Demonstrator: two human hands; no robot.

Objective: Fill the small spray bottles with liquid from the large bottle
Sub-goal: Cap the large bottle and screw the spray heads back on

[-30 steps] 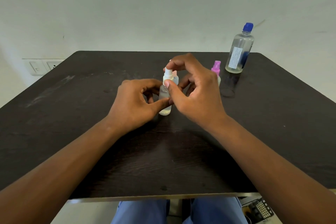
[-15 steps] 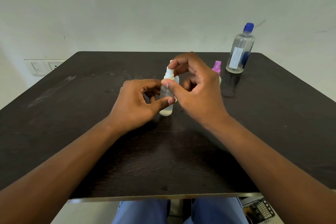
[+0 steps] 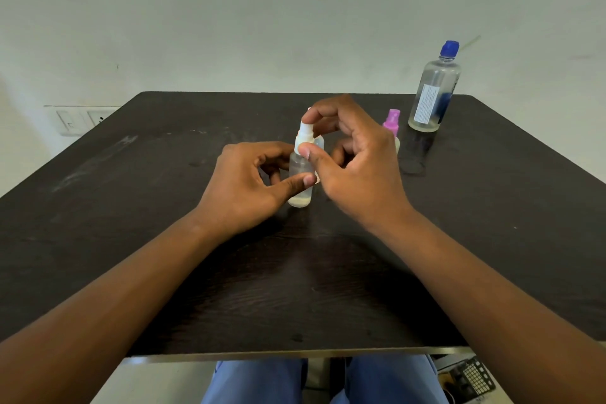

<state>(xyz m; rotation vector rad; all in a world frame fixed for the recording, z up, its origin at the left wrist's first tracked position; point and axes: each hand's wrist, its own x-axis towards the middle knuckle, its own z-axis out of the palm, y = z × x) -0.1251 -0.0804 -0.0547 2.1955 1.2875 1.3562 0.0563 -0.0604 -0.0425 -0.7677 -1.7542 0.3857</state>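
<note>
Mid-table [image 3: 137, 259], upright: small spray bottle [image 3: 299, 174], body pinched by left hand [image 3: 244, 187], white spray top [image 3: 305, 138] pinched by right hand [image 3: 357, 167]. Behind right hand: pink-topped bottle [image 3: 392, 121]. Far right corner: large bottle [image 3: 434, 92], blue cap on.

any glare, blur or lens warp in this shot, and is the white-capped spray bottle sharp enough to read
Head view: soft, even light, no hard glare; the dark table reflects the large bottle faintly. Wide-angle warp bows the table edges. The white-capped spray bottle looks slightly soft, held between the left hand and right hand; no label is visible on it.
</note>
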